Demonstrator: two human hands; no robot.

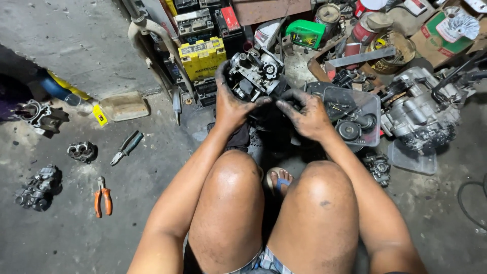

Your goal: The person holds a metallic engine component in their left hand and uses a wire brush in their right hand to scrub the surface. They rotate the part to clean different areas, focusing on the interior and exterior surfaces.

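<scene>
Grease covers the left hand [231, 104], which is wrapped around a grey carburetor [252, 75] held up above the knees, while the right hand [304, 115] sits just beside it, fingertips curled against the part's lower edge. Right of that hand sits a clear tray [374, 109] of small parts beside an engine block [421, 114]; orange pliers [103, 195] lie well off left on the floor [66, 238].

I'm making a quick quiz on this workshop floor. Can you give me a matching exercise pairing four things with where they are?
Things:
1. carburetor
2. orange-handled pliers
3. yellow battery
4. clear plastic tray

Places:
A. on the floor, far left of the knees
B. beside the right hand, holding small parts
C. gripped in the left hand
D. against the back, left of the carburetor

Pairs: 1-C, 2-A, 3-D, 4-B
</scene>
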